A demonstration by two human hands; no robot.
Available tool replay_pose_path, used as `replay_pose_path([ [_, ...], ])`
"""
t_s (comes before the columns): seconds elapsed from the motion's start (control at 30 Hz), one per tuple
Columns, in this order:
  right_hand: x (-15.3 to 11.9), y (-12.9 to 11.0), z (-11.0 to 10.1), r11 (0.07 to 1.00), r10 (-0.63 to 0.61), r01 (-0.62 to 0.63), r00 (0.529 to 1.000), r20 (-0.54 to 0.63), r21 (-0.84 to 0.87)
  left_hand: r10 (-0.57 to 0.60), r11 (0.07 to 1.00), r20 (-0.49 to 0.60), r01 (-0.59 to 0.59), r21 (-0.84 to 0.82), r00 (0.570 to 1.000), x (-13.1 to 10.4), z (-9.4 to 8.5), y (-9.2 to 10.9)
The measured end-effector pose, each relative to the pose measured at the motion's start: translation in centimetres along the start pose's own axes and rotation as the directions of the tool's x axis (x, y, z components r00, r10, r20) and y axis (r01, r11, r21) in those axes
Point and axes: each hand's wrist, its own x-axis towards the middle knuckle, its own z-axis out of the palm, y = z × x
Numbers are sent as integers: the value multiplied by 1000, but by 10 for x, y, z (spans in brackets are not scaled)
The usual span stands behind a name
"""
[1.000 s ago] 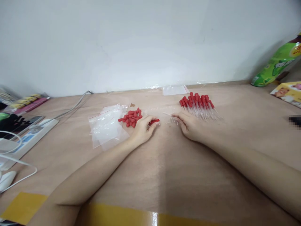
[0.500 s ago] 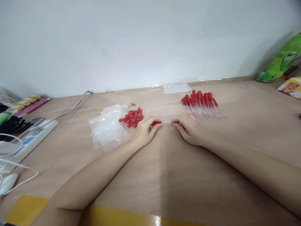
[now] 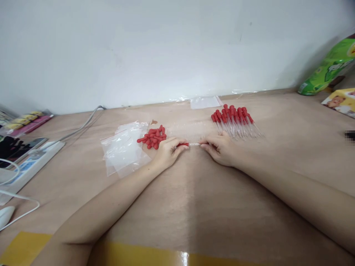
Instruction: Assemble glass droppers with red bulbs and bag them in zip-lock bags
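Note:
My left hand [image 3: 167,152] pinches a red rubber bulb [image 3: 184,145] between thumb and fingers. Opposite it, my right hand [image 3: 222,150] grips a thin clear pipette tube [image 3: 194,144], whose left end meets the mouth of the bulb. How far the tube goes in is too small to tell. A pile of loose red bulbs [image 3: 154,137] lies just beyond my left hand. Behind both hands are several clear tubes [image 3: 188,129] lying in a row. Past my right hand, droppers with red bulbs on clear tubes [image 3: 233,117] are heaped together.
Clear zip bags [image 3: 124,147] lie left of the loose bulbs, another bag [image 3: 205,102] near the wall. On the left are a power strip [image 3: 36,166] and cables. A green bottle [image 3: 324,72] and yellow pack [image 3: 340,101] stand at the right.
My hands have come slightly closer together, and less of the tube shows between them. The whole view has shifted a little. Both grips stay the same.

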Motion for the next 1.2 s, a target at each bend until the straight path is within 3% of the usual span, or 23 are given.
replay_pose_path([
  [0.17,-2,-2,-2,997,-5,6,1000,4,-71,45,999,31,-45,17,999,-2,1,1],
  [0.43,-3,-12,-3,931,-207,182,977,-50,-316,84,991,42,-88,99,996,-3,3,0],
  [0.9,2,-6,-3,892,-286,238,956,-70,-384,108,992,33,-109,57,994,-1,-3,-1],
  [1.03,1,-3,-4,892,-297,244,951,-88,-380,72,997,87,-69,-37,994,-2,-3,-2],
  [1.2,1,-5,-6,890,-296,246,952,-76,-383,-44,991,154,63,-120,987,-2,-5,-1],
])
